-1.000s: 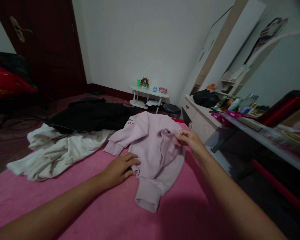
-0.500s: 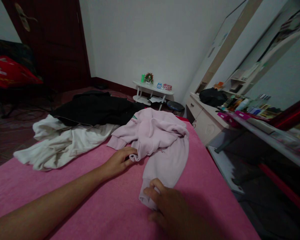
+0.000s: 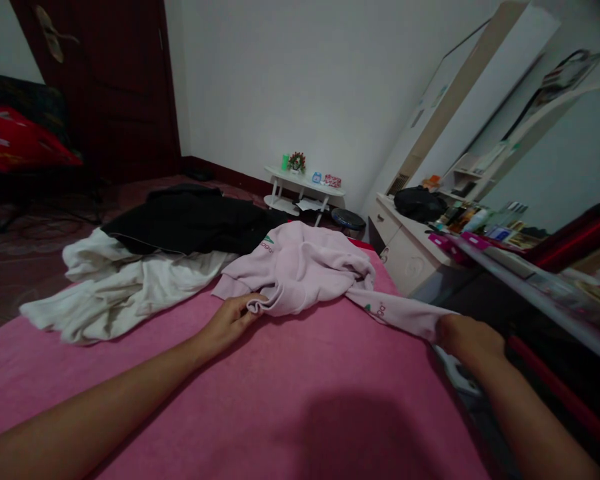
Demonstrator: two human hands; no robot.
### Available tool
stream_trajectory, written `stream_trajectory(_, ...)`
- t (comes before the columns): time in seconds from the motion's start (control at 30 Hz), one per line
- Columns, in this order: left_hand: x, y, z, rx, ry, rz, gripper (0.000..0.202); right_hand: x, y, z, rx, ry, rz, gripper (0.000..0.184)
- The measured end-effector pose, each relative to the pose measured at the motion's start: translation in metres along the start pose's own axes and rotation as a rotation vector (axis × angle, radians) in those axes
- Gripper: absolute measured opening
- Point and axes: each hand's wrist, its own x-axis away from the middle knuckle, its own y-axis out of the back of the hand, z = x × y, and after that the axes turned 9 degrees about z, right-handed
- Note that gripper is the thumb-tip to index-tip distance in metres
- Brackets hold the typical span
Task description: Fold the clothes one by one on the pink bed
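Observation:
A pale pink sweatshirt point(image 3: 305, 263) lies rumpled on the pink bed cover point(image 3: 260, 387). At its near edge, my left hand point(image 3: 233, 320) pinches a fold of the fabric. My right hand point(image 3: 470, 340) is closed round the end of one sleeve, which stretches out to the right past the bed's edge. Green and dark lettering shows on both sleeves. To the left of the sweatshirt lies a crumpled white garment point(image 3: 125, 287), partly covered by a black garment point(image 3: 195, 220).
Beyond the bed stands a small white table point(image 3: 305, 179) with a plant and small items. A dresser point(image 3: 410, 243) with bottles and a black bag is at the right, near a glass-topped surface point(image 3: 540, 280). A red bag point(image 3: 23, 140) rests at the far left.
My right hand has moved from the near middle out to the right, drawing the sleeve sideways until it is stretched. My left hand stays at the sweatshirt's edge, shifted slightly left.

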Motion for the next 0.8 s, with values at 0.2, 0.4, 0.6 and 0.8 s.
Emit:
stream_trajectory(0.2, 0.003, 0.006, -0.007, 0.009, -0.032, -0.069, 0.033, 0.006, 0.0, 0.067, -0.083, 0.227, -0.147, 0.036)
stream_trajectory(0.4, -0.002, 0.026, -0.033, -0.074, -0.098, -0.142, 0.034, -0.014, -0.013, 0.135, -0.353, 0.648, -0.308, 0.064)
stream_trajectory(0.6, -0.012, 0.045, -0.076, -0.103, -0.118, -0.166, 0.036, -0.051, -0.007, 0.168, -0.559, 0.481, -0.328, 0.085)
stream_trajectory(0.8, 0.003, 0.082, -0.134, -0.344, -0.249, 0.042, 0.028, -0.045, 0.018, 0.158, -0.766, 0.493, -0.307, 0.031)
